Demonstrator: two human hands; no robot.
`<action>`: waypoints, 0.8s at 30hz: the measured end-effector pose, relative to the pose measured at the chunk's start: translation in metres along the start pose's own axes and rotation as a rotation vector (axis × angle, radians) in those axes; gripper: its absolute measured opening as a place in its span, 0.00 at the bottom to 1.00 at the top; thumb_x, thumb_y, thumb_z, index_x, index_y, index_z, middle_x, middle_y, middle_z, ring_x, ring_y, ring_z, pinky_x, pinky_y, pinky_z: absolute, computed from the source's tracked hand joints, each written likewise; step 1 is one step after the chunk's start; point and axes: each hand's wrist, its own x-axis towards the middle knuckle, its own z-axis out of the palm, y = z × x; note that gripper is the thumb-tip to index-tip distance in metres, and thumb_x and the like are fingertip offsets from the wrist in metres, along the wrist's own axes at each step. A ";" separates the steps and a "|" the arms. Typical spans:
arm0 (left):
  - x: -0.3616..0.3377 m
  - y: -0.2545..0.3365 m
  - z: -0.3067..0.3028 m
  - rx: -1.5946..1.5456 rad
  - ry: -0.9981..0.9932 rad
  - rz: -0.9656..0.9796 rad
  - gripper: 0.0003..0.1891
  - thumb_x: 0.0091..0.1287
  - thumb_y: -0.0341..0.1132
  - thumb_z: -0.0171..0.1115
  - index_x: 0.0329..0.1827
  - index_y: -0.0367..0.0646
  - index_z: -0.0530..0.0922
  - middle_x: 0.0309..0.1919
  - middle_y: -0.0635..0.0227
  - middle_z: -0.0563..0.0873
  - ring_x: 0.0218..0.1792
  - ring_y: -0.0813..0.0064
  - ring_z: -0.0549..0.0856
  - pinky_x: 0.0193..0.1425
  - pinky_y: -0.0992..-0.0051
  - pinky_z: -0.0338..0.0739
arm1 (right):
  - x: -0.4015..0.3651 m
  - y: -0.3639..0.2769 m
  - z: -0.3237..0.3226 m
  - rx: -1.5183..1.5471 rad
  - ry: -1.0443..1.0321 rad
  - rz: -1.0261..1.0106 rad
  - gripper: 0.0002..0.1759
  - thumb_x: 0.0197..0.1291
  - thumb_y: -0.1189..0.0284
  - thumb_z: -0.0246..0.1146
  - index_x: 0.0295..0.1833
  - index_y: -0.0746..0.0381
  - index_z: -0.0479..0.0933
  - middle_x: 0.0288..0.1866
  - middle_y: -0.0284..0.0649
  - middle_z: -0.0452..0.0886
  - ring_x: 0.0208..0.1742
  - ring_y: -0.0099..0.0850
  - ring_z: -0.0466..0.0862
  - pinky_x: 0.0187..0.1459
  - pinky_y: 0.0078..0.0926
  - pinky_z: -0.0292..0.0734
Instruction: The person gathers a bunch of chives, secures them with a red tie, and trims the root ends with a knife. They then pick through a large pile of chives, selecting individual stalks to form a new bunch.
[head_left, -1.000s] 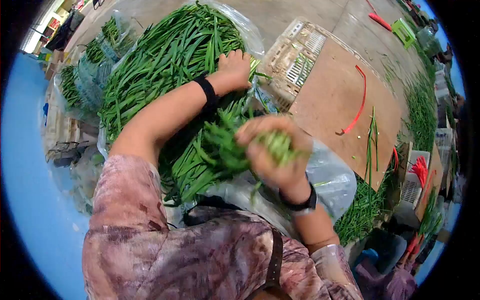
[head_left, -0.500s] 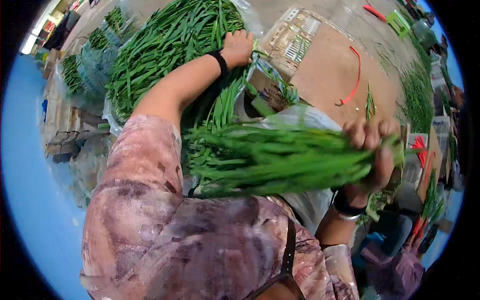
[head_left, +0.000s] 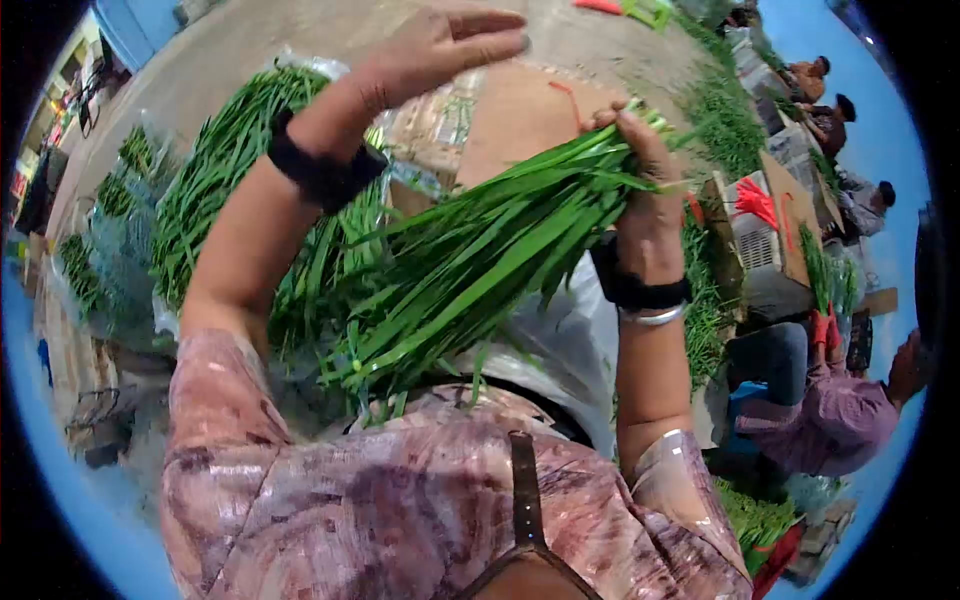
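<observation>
My right hand [head_left: 645, 165] is closed around the pale stem end of a bunch of long green leaves [head_left: 500, 235]. The leaves fan out down and to the left, in front of my chest. My left hand [head_left: 450, 48] is raised above the bunch, palm down, its fingers stretched out and apart with nothing in them. Beneath my left forearm lies a large pile of the same green leaves [head_left: 225, 160] in a clear plastic bag. White plastic sheeting [head_left: 570, 340] shows below the held bunch.
A brown board [head_left: 515, 110] with a red strip lies ahead. Plastic-wrapped bundles [head_left: 120, 240] stand at left. On the right are a crate [head_left: 765, 245], red gloves [head_left: 757, 203] and a person in a purple shirt [head_left: 840, 425]. Several people sit further back.
My left hand has left the leaf pile and risen, its fingers now stretched out. My right hand has moved up and left with the bunch. The view has turned, bringing other people into sight.
</observation>
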 end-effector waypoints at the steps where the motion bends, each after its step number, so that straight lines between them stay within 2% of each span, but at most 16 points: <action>1: 0.000 0.019 0.011 -0.018 0.025 0.174 0.27 0.60 0.45 0.65 0.57 0.36 0.76 0.51 0.63 0.82 0.52 0.73 0.79 0.54 0.73 0.75 | 0.004 0.000 -0.003 0.035 0.001 0.025 0.15 0.58 0.71 0.61 0.47 0.70 0.74 0.33 0.40 0.81 0.33 0.31 0.83 0.37 0.28 0.80; 2: -0.003 0.034 0.018 -0.115 -0.091 0.251 0.21 0.63 0.34 0.61 0.59 0.38 0.74 0.58 0.63 0.77 0.59 0.72 0.74 0.59 0.70 0.71 | 0.005 -0.001 -0.006 0.016 0.037 0.040 0.14 0.57 0.71 0.61 0.45 0.70 0.75 0.32 0.41 0.81 0.32 0.32 0.83 0.36 0.28 0.80; 5: 0.000 0.064 0.053 0.131 -0.120 0.554 0.23 0.56 0.34 0.68 0.56 0.46 0.77 0.57 0.60 0.77 0.59 0.65 0.75 0.60 0.67 0.71 | -0.005 -0.013 -0.008 0.004 0.128 0.072 0.09 0.56 0.73 0.61 0.40 0.68 0.74 0.30 0.41 0.80 0.29 0.32 0.82 0.32 0.28 0.81; 7: 0.001 0.062 0.087 0.244 -0.105 0.641 0.22 0.52 0.35 0.71 0.53 0.51 0.80 0.54 0.59 0.78 0.57 0.60 0.77 0.57 0.65 0.72 | -0.010 -0.014 -0.010 -0.011 0.092 -0.020 0.08 0.57 0.74 0.61 0.40 0.68 0.75 0.30 0.40 0.80 0.30 0.31 0.82 0.31 0.27 0.81; 8: -0.001 0.063 0.099 0.341 -0.041 0.672 0.18 0.51 0.32 0.71 0.47 0.50 0.81 0.52 0.59 0.79 0.56 0.58 0.77 0.56 0.64 0.73 | -0.009 -0.005 -0.023 0.112 0.160 0.052 0.08 0.57 0.74 0.61 0.39 0.68 0.75 0.30 0.39 0.80 0.29 0.30 0.82 0.30 0.26 0.80; 11: -0.006 0.054 0.118 0.498 -0.003 0.741 0.14 0.50 0.29 0.69 0.42 0.48 0.82 0.52 0.60 0.78 0.55 0.57 0.78 0.57 0.64 0.73 | -0.007 0.002 -0.049 0.190 0.165 0.063 0.07 0.58 0.75 0.60 0.38 0.68 0.76 0.30 0.40 0.80 0.29 0.31 0.82 0.30 0.25 0.80; 12: -0.013 0.059 0.119 0.498 -0.025 0.783 0.08 0.55 0.28 0.66 0.38 0.45 0.82 0.51 0.60 0.80 0.53 0.60 0.79 0.56 0.66 0.74 | -0.015 -0.001 -0.056 0.183 0.163 0.085 0.07 0.58 0.75 0.60 0.38 0.68 0.76 0.31 0.41 0.81 0.29 0.31 0.82 0.31 0.26 0.81; 15: -0.025 0.075 0.121 -0.105 -0.016 0.508 0.02 0.58 0.26 0.62 0.33 0.42 0.81 0.42 0.61 0.84 0.44 0.67 0.83 0.48 0.72 0.77 | -0.026 -0.012 -0.065 0.189 0.223 0.086 0.07 0.59 0.75 0.59 0.38 0.68 0.76 0.30 0.42 0.81 0.29 0.32 0.82 0.32 0.28 0.81; 16: -0.020 0.081 0.109 -0.165 -0.005 0.506 0.03 0.62 0.25 0.59 0.34 0.38 0.82 0.38 0.62 0.86 0.42 0.72 0.84 0.46 0.75 0.77 | -0.026 -0.011 -0.074 0.226 0.209 0.083 0.07 0.58 0.74 0.60 0.36 0.68 0.76 0.30 0.42 0.81 0.28 0.33 0.83 0.33 0.30 0.82; 17: -0.025 0.103 0.093 -0.313 -0.019 0.273 0.07 0.63 0.22 0.54 0.40 0.35 0.81 0.42 0.57 0.85 0.45 0.66 0.84 0.52 0.71 0.76 | -0.027 -0.013 -0.082 0.257 0.208 0.093 0.07 0.58 0.74 0.60 0.36 0.68 0.76 0.29 0.43 0.81 0.28 0.34 0.83 0.33 0.31 0.82; 18: -0.022 0.118 0.078 -0.463 0.042 0.234 0.08 0.63 0.21 0.53 0.40 0.34 0.81 0.38 0.59 0.86 0.41 0.69 0.84 0.50 0.72 0.77 | -0.029 -0.014 -0.088 0.285 0.207 0.106 0.07 0.58 0.74 0.60 0.36 0.67 0.76 0.29 0.43 0.81 0.28 0.34 0.83 0.33 0.31 0.82; 19: -0.019 0.134 0.056 -0.279 0.153 0.284 0.07 0.63 0.24 0.54 0.39 0.36 0.81 0.38 0.61 0.86 0.39 0.72 0.84 0.48 0.73 0.77 | -0.030 -0.014 -0.090 0.312 0.204 0.121 0.07 0.58 0.74 0.60 0.36 0.67 0.75 0.29 0.44 0.81 0.28 0.35 0.83 0.33 0.32 0.82; 20: -0.006 0.140 0.031 0.017 0.189 0.611 0.08 0.65 0.29 0.55 0.41 0.39 0.81 0.39 0.62 0.85 0.37 0.72 0.83 0.46 0.74 0.78 | -0.032 -0.015 -0.090 0.340 0.216 0.131 0.07 0.58 0.73 0.61 0.36 0.67 0.75 0.29 0.45 0.81 0.28 0.36 0.83 0.34 0.33 0.82; 21: -0.002 0.141 0.011 0.756 0.446 0.559 0.09 0.66 0.31 0.55 0.45 0.40 0.80 0.38 0.64 0.83 0.36 0.74 0.81 0.43 0.74 0.75 | -0.034 -0.015 -0.091 0.338 0.210 0.127 0.07 0.58 0.73 0.61 0.36 0.67 0.75 0.29 0.45 0.81 0.28 0.36 0.83 0.34 0.33 0.82; 22: 0.002 0.143 -0.009 1.481 0.723 0.416 0.11 0.67 0.32 0.54 0.49 0.41 0.79 0.38 0.66 0.80 0.35 0.75 0.78 0.40 0.74 0.73 | -0.035 -0.016 -0.090 0.335 0.203 0.122 0.07 0.58 0.73 0.61 0.36 0.67 0.75 0.29 0.45 0.81 0.28 0.35 0.83 0.34 0.33 0.82; 24: 0.015 0.195 -0.015 0.954 0.922 0.756 0.10 0.69 0.30 0.53 0.50 0.40 0.77 0.25 0.74 0.71 0.23 0.83 0.68 0.25 0.78 0.64 | -0.036 -0.016 -0.090 0.322 0.187 0.090 0.08 0.59 0.72 0.61 0.36 0.68 0.76 0.29 0.45 0.81 0.28 0.35 0.83 0.33 0.32 0.82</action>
